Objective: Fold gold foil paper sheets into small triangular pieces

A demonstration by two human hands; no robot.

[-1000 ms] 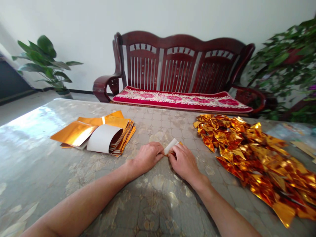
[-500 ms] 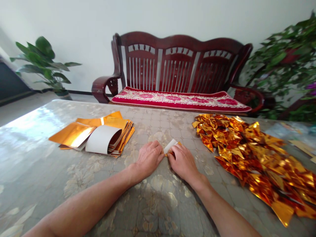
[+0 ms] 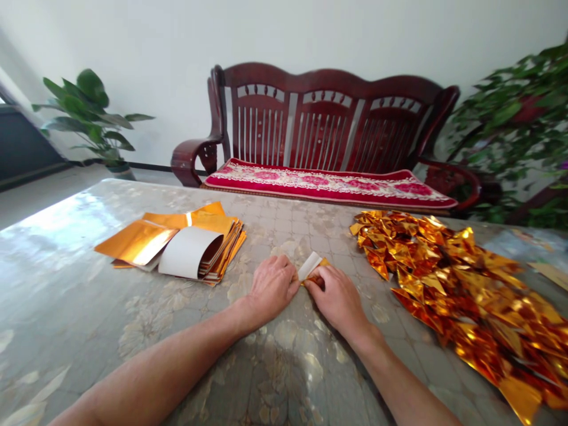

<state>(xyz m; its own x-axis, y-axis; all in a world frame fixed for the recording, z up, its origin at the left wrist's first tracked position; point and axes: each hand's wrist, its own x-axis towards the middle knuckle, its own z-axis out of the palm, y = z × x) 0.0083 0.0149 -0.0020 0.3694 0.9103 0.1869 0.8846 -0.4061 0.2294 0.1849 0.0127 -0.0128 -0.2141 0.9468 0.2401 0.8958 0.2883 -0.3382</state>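
Between my hands, low over the middle of the table, is a small folded sheet of gold foil paper [image 3: 310, 265], its white back facing up in a narrow strip. My left hand [image 3: 274, 284] is closed with its fingertips at the paper's near left end. Thumb and fingers of my right hand [image 3: 335, 294] pinch its right edge, where a bit of gold shows. The fingers cover part of the folds. To the left lies a stack of flat gold sheets [image 3: 137, 239], with one white-backed sheet [image 3: 189, 253] curled over on top.
A long heap of folded gold foil pieces [image 3: 426, 260] covers the table's right side. Clear plastic wrapping [image 3: 528, 245] lies behind it. Beyond the patterned tabletop [image 3: 146, 331] stands a dark red wooden bench [image 3: 319, 118]. Leafy plants [image 3: 91, 112] flank it.
The view has shifted slightly, so everything sits a little further right. Both hands keep hold of the folded paper, and more of its white strip shows between them.
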